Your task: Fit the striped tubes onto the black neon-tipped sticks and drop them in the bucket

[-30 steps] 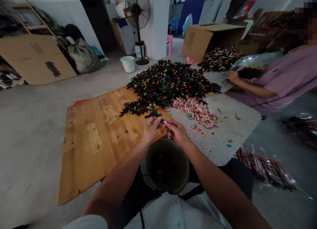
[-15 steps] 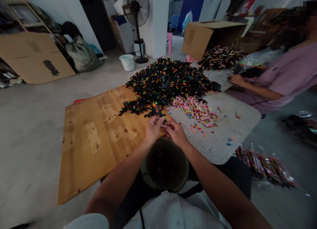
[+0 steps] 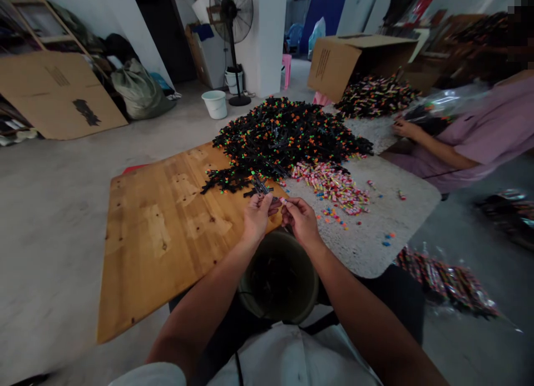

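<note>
My left hand (image 3: pixel 257 212) is closed around a black toy gun (image 3: pixel 259 184), which points up and away to the left. Pinched in the fingertips of my right hand (image 3: pixel 302 219) is a small pink-and-white candy tube (image 3: pixel 283 201), just right of the gun's rear end and apart from it. Beyond my hands rises a big heap of black toy guns (image 3: pixel 287 133) with orange and green tips. Right of that, a pile of pink, white and yellow candy tubes (image 3: pixel 331 184) lies on the grey tabletop (image 3: pixel 354 247). Below my hands stands a dark bucket (image 3: pixel 247 297), its contents too dim to name.
A wooden board (image 3: pixel 142 263) extends left. Small coloured bits (image 3: pixel 331 213) lie scattered at the right. A co-worker (image 3: pixel 479 135) sits at the far right, hands near a clear plastic bag (image 3: pixel 454 99). An open cardboard box (image 3: pixel 334 63) holds more mixed pieces. Wrapped packs (image 3: pixel 446 280) lie on the floor.
My hands have moved slightly apart. The candy tube now shows in my right fingertips, and the toy gun in my left hand shows more clearly. The co-worker's hand has shifted a little to the right.
</note>
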A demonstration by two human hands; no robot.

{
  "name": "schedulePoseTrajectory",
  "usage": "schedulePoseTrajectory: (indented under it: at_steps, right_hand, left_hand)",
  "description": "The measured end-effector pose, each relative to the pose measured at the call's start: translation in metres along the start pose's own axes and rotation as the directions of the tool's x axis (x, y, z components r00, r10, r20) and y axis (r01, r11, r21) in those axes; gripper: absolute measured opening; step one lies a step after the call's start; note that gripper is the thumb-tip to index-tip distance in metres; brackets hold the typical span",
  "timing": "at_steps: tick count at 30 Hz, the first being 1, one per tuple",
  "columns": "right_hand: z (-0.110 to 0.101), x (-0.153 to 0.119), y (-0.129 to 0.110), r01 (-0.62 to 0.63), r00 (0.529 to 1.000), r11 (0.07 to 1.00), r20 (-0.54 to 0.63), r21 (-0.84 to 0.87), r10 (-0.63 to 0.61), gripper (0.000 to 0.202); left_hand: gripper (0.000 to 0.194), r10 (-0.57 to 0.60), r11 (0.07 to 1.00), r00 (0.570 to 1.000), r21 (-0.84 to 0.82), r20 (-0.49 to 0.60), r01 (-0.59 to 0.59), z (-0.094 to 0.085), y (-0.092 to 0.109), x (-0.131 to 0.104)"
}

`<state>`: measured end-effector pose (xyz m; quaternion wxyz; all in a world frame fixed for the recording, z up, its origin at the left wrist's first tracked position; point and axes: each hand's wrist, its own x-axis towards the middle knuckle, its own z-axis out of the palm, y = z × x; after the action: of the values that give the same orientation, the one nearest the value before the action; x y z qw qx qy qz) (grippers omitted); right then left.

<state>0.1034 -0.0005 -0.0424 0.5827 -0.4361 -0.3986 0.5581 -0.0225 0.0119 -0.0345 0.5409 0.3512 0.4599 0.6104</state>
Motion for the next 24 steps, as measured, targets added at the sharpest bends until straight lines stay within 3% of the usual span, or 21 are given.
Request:
schedulePoseTrajectory:
  at_steps: [15, 24]
  right_hand:
    - [0.001, -0.004, 0.016, -0.037, 0.999, 0.998, 0.03, 0.046, 0.036, 0.037]
    - [-0.005, -0.015, 0.024, 0.035, 0.999, 0.985, 0.038, -0.169, -0.029, 0.043]
  left_hand:
    - [0.023, 0.116, 0.973, 0.985, 0.214, -0.131, -0.086, 0.006, -0.001, -0.017]
    - [0.025, 0.106, 0.981, 0.982, 0.18, -0.154, -0.077, 0.008, -0.01, -0.016]
